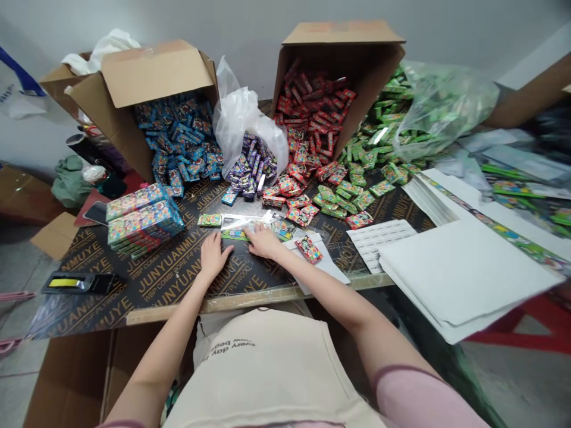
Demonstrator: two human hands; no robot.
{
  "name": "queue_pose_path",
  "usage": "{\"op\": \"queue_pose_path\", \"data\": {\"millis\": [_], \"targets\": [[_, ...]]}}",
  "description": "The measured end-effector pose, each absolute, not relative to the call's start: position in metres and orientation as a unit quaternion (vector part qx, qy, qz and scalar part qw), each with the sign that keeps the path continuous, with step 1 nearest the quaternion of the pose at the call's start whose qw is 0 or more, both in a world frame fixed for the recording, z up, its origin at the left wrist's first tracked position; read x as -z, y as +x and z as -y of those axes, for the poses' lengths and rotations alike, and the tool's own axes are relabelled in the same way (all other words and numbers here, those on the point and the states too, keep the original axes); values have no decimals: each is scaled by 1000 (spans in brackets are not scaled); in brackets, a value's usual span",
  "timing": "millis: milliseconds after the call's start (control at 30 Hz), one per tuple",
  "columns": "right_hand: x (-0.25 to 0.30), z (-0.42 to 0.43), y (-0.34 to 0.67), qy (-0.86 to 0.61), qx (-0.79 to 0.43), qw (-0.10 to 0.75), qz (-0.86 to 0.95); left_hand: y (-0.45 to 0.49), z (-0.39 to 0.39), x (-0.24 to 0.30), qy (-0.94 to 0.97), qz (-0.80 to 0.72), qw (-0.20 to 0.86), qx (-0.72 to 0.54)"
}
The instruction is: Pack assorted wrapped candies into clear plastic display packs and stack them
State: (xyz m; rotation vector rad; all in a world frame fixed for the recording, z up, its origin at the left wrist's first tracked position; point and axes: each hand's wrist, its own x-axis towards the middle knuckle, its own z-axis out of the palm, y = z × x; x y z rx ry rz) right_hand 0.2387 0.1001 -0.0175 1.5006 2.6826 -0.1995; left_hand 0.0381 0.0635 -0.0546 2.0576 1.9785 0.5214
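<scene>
My left hand lies flat on the dark plywood table, fingers spread, touching the near edge of a clear plastic sleeve that holds small packets. My right hand rests palm down on the same sleeve, fingers stretched over a green packet. A red packet lies on white paper just right of my right hand. Another small green packet sits left of the sleeve.
Tipped cardboard boxes spill blue packets and red packets. A plastic bag holds purple packets; green packets lie at right. Stacked filled boxes stand at left. White sheets overhang the right edge. A black tool lies at front left.
</scene>
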Motion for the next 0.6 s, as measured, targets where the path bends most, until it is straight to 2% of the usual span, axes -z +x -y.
{"op": "queue_pose_path", "data": {"millis": [100,267,367,433,500,600], "targets": [[13,-114,231,478,84,56,-873,30,-59,60,606,-694,236,-309],[-6,-98,222,462,87,45,-881,43,-49,47,374,-634,510,-445],[-20,-61,205,446,116,2,-888,61,-46,33,296,-557,591,-502],[-28,-40,198,421,194,-76,-883,70,-44,25,258,-527,623,-518],[-33,-32,198,399,276,-199,-851,74,-38,18,244,-501,653,-512],[-39,-44,210,415,291,-383,-772,74,-25,9,283,-451,689,-492]]}}
